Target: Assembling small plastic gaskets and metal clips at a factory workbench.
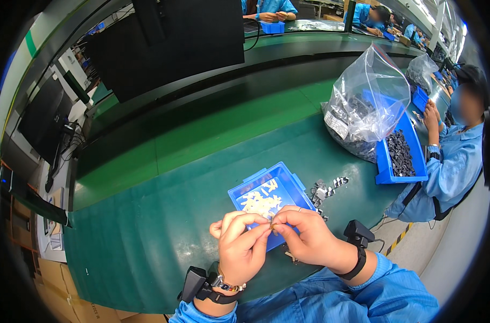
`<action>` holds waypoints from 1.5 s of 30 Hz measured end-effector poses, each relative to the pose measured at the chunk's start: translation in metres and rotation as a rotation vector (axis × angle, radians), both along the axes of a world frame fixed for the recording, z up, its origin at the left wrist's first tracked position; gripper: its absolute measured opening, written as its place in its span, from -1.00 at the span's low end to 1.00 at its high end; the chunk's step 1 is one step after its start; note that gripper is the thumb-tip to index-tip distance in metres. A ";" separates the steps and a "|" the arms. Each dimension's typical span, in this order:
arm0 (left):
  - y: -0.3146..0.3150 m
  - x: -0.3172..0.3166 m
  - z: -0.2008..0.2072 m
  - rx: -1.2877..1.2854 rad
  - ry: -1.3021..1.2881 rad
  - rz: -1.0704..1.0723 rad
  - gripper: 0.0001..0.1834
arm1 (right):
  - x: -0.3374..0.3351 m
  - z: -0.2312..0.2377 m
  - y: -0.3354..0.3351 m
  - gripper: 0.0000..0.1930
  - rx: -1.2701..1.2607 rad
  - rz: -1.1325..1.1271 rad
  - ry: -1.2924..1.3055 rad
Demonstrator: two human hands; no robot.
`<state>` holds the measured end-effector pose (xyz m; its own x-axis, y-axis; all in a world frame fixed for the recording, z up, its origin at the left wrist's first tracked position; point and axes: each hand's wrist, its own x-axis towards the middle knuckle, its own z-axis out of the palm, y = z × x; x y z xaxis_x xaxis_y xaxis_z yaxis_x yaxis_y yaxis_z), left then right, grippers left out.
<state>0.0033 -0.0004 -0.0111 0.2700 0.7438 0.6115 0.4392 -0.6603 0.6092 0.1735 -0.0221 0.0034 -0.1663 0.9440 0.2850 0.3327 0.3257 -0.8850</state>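
Small brownish piece [273, 226] sits between the fingertips of both hands, over the near part of the blue tray; its exact shape is too small and too covered for us to tell. Left hand [241, 246]: thumb and forefinger pressed together on it from the left. Right hand [311, 238]: thumb and forefinger clamped on it from the right, the two pinches meeting almost tip to tip. We read this double hold as a way to steady so tiny a thing and control its angle.

Blue tray [305, 189] stands by the near edge of the green workbench [159, 237], right of its middle, set askew. Likely reason: short reach, and walls to catch anything dropped. Cream-coloured pieces [258, 205] lie loose on its floor.

Off the tray's right side, dark and silvery pieces [323, 192] lie directly on the bench, apart from the cream ones; we suppose this stops them mixing.

Toward the right edge, a clear plastic bag [350, 126] stands upright, plausibly propped by its own contents. Beside it, a blue bin [403, 179] confines black parts [400, 153], close to a co-worker's sleeve [460, 156].
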 end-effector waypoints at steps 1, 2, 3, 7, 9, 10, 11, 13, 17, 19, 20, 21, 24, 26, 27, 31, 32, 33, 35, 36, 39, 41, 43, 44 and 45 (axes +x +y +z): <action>0.000 0.000 0.000 0.000 0.000 0.001 -0.87 | 0.001 0.000 0.000 -0.94 0.000 0.001 0.000; 0.000 0.000 0.000 -0.003 -0.006 -0.007 -0.88 | 0.001 0.001 0.001 -0.94 -0.002 0.011 0.002; 0.000 0.000 0.000 -0.007 -0.012 -0.014 -0.89 | 0.002 0.001 0.002 -0.94 -0.004 0.022 0.005; 0.000 0.000 0.001 -0.020 -0.013 -0.020 -0.91 | 0.002 0.003 0.001 -0.93 -0.012 0.021 -0.019; 0.000 0.001 0.002 -0.033 -0.014 -0.016 -0.92 | 0.002 0.002 0.001 -0.94 0.010 0.017 -0.026; 0.000 0.001 0.002 -0.033 -0.014 -0.017 -0.92 | 0.002 0.003 0.001 -0.94 0.009 0.016 -0.026; 0.000 0.001 0.003 -0.048 -0.010 -0.007 -0.91 | 0.003 0.003 0.001 -0.94 0.021 0.010 -0.052; 0.000 0.001 0.002 -0.062 -0.005 0.004 -0.91 | 0.005 0.005 -0.001 -0.94 0.033 0.004 -0.078; 0.001 0.001 -0.001 -0.065 0.086 0.137 -0.91 | 0.013 0.004 -0.004 -0.92 0.218 -0.138 -0.186; 0.000 0.002 0.000 -0.062 0.137 0.174 -0.91 | 0.017 0.001 -0.005 -0.90 0.297 -0.177 -0.225; -0.001 0.002 -0.001 -0.052 0.163 0.187 -0.91 | 0.018 0.000 -0.006 -0.89 0.311 -0.197 -0.244; -0.002 0.002 0.000 -0.039 0.186 0.196 -0.91 | 0.018 -0.001 -0.007 -0.87 0.327 -0.220 -0.265; -0.002 0.001 0.002 -0.026 0.153 0.199 -0.90 | 0.020 -0.003 -0.009 -0.85 0.355 -0.242 -0.278; -0.003 0.000 0.005 -0.030 0.122 0.141 -0.89 | 0.019 -0.001 -0.009 -0.84 0.394 -0.239 -0.285; -0.003 0.000 0.006 -0.035 0.091 0.086 -0.88 | 0.019 0.000 -0.009 -0.83 0.433 -0.233 -0.291; -0.006 0.001 0.009 -0.121 0.029 -0.132 -0.84 | 0.011 0.001 -0.012 -0.80 0.557 -0.219 -0.358; -0.007 0.001 0.008 -0.119 0.029 -0.133 -0.84 | 0.010 0.002 -0.012 -0.80 0.559 -0.220 -0.358; -0.006 0.000 0.006 -0.127 0.005 -0.132 -0.84 | 0.010 0.003 -0.013 -0.79 0.563 -0.192 -0.368; -0.005 0.000 0.006 -0.131 -0.025 -0.126 -0.83 | 0.011 0.002 -0.014 -0.78 0.567 -0.165 -0.379; -0.005 -0.001 0.005 -0.132 -0.026 -0.130 -0.83 | 0.012 -0.001 -0.015 -0.78 0.510 -0.149 -0.320; -0.005 0.000 0.004 -0.139 -0.050 -0.158 -0.81 | 0.014 -0.001 -0.018 -0.79 0.346 -0.166 -0.134; -0.005 0.000 0.006 -0.142 -0.067 -0.197 -0.81 | 0.015 0.000 -0.020 -0.80 0.239 -0.202 -0.014; -0.006 0.000 0.008 -0.137 -0.059 -0.221 -0.81 | 0.015 0.002 -0.022 -0.83 0.154 -0.125 0.054; -0.006 0.000 0.007 -0.129 -0.040 -0.230 -0.80 | 0.016 0.003 -0.023 -0.85 0.111 -0.088 0.087; -0.005 -0.001 0.005 -0.106 -0.026 -0.241 -0.79 | 0.018 0.003 -0.023 -0.88 0.096 -0.067 0.103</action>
